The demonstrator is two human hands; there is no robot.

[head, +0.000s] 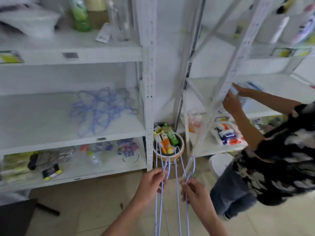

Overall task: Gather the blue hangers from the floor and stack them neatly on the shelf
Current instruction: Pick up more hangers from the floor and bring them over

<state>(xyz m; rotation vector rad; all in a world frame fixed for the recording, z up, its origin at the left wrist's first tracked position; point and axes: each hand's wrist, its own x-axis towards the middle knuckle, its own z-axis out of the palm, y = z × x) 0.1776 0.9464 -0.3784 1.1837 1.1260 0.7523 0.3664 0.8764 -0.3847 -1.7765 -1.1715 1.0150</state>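
The left hand point(151, 182) and right hand point(196, 190) each pinch thin, light, bendy blue hangers point(176, 176) near their hooks, close to the pile point(102, 109) on the shelf point(51, 143).

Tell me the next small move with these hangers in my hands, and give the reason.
Probably carry them up and left to the middle shelf. Both the left hand and the right hand already grip the blue hangers, which point toward the basket on the floor, while a loose pile of hangers already lies on that shelf with bare room around it.
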